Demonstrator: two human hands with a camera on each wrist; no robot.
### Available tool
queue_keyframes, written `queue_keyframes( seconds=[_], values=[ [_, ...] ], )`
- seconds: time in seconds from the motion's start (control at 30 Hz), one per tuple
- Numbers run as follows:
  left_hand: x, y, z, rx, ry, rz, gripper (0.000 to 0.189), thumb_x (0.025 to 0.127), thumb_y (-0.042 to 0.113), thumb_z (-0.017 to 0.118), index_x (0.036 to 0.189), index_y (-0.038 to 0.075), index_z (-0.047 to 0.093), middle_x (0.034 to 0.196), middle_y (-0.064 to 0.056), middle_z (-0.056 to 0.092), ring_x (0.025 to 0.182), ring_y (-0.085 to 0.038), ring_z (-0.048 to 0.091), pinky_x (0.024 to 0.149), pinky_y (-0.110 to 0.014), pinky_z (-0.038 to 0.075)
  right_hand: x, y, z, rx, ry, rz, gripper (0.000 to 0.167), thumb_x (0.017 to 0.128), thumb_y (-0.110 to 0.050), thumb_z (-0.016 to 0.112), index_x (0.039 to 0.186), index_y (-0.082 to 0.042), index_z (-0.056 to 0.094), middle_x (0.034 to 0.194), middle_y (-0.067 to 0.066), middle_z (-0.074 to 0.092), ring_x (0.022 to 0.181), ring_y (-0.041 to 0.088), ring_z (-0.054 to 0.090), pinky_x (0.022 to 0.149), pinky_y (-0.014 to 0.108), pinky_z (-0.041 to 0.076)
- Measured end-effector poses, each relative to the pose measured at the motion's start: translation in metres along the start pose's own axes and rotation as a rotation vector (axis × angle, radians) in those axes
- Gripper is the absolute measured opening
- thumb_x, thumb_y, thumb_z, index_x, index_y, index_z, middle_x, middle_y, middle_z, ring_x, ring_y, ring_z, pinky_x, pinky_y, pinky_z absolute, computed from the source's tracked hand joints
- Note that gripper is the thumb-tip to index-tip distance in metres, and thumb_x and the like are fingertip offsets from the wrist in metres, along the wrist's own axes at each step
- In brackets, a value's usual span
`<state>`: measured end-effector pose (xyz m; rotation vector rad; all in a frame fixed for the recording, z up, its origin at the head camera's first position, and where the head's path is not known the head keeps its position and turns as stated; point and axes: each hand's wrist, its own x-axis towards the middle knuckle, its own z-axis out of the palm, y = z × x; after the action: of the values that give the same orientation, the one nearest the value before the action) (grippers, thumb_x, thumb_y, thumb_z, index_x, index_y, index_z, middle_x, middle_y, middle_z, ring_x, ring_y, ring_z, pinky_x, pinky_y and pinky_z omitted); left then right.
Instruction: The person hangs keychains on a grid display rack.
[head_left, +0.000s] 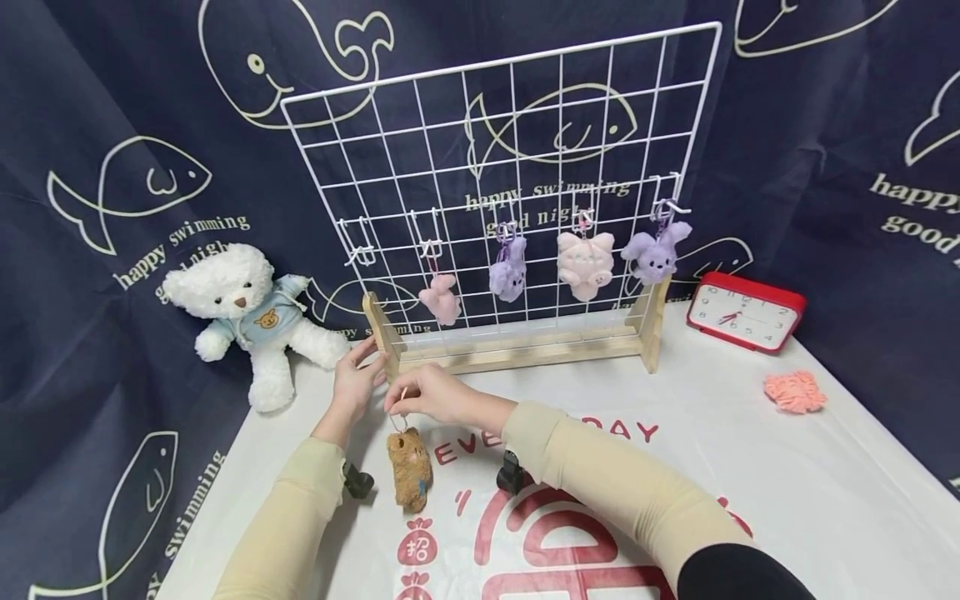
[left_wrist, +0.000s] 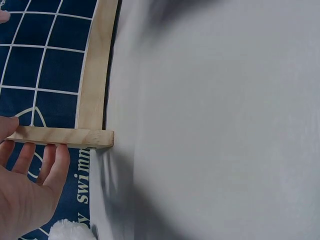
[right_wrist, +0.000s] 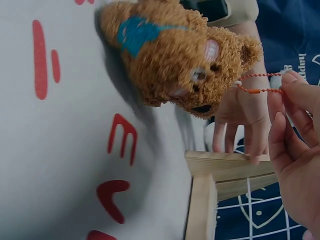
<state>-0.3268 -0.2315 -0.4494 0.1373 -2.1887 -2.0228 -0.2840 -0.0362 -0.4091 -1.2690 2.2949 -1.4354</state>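
A brown plush bear keychain [head_left: 409, 470] with a blue patch on its body hangs by an orange ball chain [right_wrist: 256, 90]. My right hand [head_left: 438, 395] pinches the loop of that chain between thumb and fingertips, holding the bear over the white tabletop. My left hand [head_left: 358, 382] holds the left wooden upright [left_wrist: 60, 136] of the display rack, thumb on one face and fingers on the other. From the rack's white wire grid [head_left: 467, 125] hang a small pink plush [head_left: 441, 300], a purple plush [head_left: 509, 271], a pale pink plush [head_left: 586, 265] and another purple plush [head_left: 656, 252].
A bare white hook [head_left: 362, 255] is on the grid's left side. Left of the rack sits a white teddy bear [head_left: 255, 317] in a blue top. A red clock [head_left: 746, 312] and a coral scrunchie [head_left: 795, 392] lie to the right. Dark blue cloth hangs behind.
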Motion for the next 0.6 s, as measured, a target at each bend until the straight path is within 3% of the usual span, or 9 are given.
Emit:
queue_keyframes(
  seconds=[0.17,0.4,0.6],
  values=[
    [0.0,-0.001,-0.001,0.006,0.005,0.003,0.052,0.098,0.0,0.065,0.148,0.004,0.053,0.143,-0.021,0.056,0.096,-0.013,0.066,0.078,-0.021,0.06,0.003,-0.009,-0.007,0.001,0.004,-0.032,0.003,0.092,-0.004,0.076,0.094,-0.003,0.076,0.093,0.004,0.076,0.078,-0.002,0.063,0.075,0.017,0.057],
    [0.001,-0.001,-0.001,0.062,0.017,0.061,0.049,0.097,-0.001,0.066,0.145,0.0,0.055,0.139,-0.026,0.058,0.123,-0.027,0.055,0.08,-0.011,0.054,0.01,-0.022,-0.016,-0.005,0.018,-0.092,0.004,0.09,-0.003,0.076,0.093,-0.001,0.074,0.098,0.008,0.073,0.081,-0.001,0.063,0.079,0.017,0.057],
    [-0.001,0.0,-0.003,0.085,-0.001,0.046,0.051,0.098,-0.001,0.064,0.147,0.0,0.052,0.141,-0.026,0.055,0.106,-0.022,0.065,0.078,-0.013,0.055,0.017,-0.03,-0.023,-0.054,0.025,-0.107,0.005,0.09,-0.005,0.077,0.091,-0.001,0.074,0.095,0.006,0.072,0.081,-0.002,0.06,0.077,0.016,0.055]
  ],
)
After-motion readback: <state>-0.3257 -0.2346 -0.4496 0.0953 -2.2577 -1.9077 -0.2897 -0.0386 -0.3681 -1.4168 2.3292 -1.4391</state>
